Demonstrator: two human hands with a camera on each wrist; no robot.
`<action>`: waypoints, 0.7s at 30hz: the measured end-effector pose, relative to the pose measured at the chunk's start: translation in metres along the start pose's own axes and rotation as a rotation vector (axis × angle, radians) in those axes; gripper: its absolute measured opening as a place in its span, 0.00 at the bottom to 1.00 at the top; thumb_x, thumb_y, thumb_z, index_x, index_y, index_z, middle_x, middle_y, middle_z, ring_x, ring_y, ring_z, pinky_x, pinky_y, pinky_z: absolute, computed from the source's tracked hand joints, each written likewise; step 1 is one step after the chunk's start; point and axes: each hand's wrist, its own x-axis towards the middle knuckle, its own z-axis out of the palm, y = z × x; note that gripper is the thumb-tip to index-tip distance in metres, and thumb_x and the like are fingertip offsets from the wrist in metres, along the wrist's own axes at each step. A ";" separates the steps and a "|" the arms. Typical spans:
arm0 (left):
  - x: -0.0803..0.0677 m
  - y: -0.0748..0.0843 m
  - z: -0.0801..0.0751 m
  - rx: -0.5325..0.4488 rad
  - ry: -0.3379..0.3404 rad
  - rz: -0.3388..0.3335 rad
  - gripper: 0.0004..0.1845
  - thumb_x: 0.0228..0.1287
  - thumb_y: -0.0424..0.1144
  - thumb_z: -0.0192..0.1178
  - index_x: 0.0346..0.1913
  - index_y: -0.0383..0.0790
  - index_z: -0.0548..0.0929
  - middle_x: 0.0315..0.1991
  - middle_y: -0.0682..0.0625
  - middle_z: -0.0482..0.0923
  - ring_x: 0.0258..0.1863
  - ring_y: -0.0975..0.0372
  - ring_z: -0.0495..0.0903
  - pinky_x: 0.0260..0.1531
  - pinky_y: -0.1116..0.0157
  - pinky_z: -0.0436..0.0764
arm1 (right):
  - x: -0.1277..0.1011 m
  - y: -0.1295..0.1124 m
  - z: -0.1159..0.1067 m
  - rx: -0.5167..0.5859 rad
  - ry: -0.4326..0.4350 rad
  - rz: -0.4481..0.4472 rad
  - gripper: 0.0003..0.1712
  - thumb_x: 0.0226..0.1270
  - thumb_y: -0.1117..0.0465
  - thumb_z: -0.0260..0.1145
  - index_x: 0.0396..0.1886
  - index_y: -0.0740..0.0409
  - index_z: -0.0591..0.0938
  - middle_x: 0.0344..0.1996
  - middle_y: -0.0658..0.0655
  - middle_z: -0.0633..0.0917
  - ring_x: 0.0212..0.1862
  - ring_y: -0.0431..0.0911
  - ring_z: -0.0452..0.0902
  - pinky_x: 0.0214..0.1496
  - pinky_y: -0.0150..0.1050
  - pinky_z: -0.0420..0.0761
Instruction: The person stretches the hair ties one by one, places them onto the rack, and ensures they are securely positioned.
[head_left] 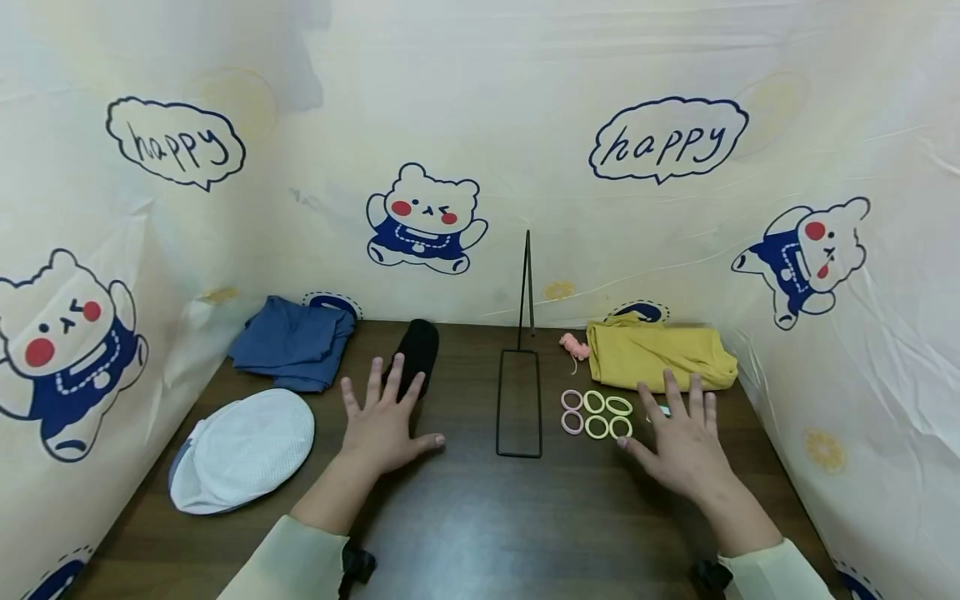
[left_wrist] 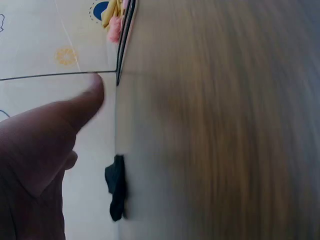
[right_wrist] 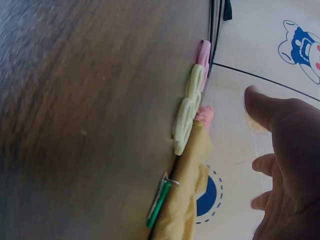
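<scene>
The left hand [head_left: 384,425] hovers over the dark wooden counter [head_left: 465,517] with all five fingers spread wide, holding nothing. The right hand [head_left: 681,446] is likewise splayed wide and empty, palm down, and its thumb tip lies just beside the nearest of the hair rings [head_left: 597,414].

There are six hair rings, lying flat in two rows of three just ahead of and to the inner side of the right hand: two pink ones at the end farther from the hand and four pale yellow ones nearer it. The long axis of the group runs across the counter, from the right hand toward the wire stand [head_left: 520,400]. In the right wrist view the rings [right_wrist: 187,107] show edge-on as a stack of flat discs.

One small green clip [head_left: 664,410] lies between the right hand's fingertips; the right wrist view shows it [right_wrist: 159,204] as a thin strip beside the cloth. One folded yellow cloth [head_left: 658,354] lies just beyond the right fingers, with one pink knotted tie [head_left: 573,344] at its inner edge.

One black wire stand sits between the two hands, its base frame flat, long axis running away from the person, and its upright rising at the far end.

One black roll [head_left: 415,354] lies just beyond the left fingertips, long axis pointing away. One folded blue cloth [head_left: 296,343] is beyond and outward of the left hand, and one white cap [head_left: 242,448] lies well outward of it.
</scene>
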 end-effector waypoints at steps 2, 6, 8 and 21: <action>0.005 0.007 0.004 -0.024 -0.019 0.020 0.59 0.54 0.78 0.64 0.84 0.54 0.57 0.85 0.44 0.32 0.82 0.43 0.26 0.69 0.28 0.35 | 0.003 0.001 0.002 0.025 -0.008 -0.020 0.52 0.64 0.37 0.73 0.80 0.57 0.66 0.80 0.73 0.53 0.79 0.74 0.28 0.74 0.73 0.33; 0.012 0.021 0.012 -0.087 -0.045 0.052 0.54 0.57 0.73 0.67 0.83 0.55 0.61 0.85 0.45 0.38 0.81 0.42 0.43 0.67 0.28 0.53 | 0.007 0.001 0.007 0.043 -0.038 -0.023 0.44 0.62 0.45 0.78 0.74 0.57 0.74 0.71 0.70 0.69 0.75 0.74 0.49 0.68 0.77 0.47; 0.015 0.028 0.016 -0.120 -0.047 0.069 0.53 0.58 0.72 0.68 0.82 0.56 0.62 0.85 0.45 0.43 0.79 0.42 0.50 0.64 0.30 0.58 | 0.009 0.001 0.009 0.053 -0.057 -0.009 0.40 0.62 0.47 0.79 0.71 0.57 0.78 0.68 0.68 0.74 0.73 0.73 0.53 0.66 0.78 0.48; 0.028 0.059 0.029 -0.257 -0.081 0.155 0.48 0.59 0.69 0.69 0.80 0.58 0.67 0.73 0.49 0.65 0.67 0.47 0.64 0.55 0.44 0.64 | 0.021 0.003 0.019 0.101 -0.124 0.003 0.22 0.61 0.58 0.78 0.56 0.52 0.88 0.58 0.59 0.86 0.65 0.67 0.67 0.61 0.75 0.54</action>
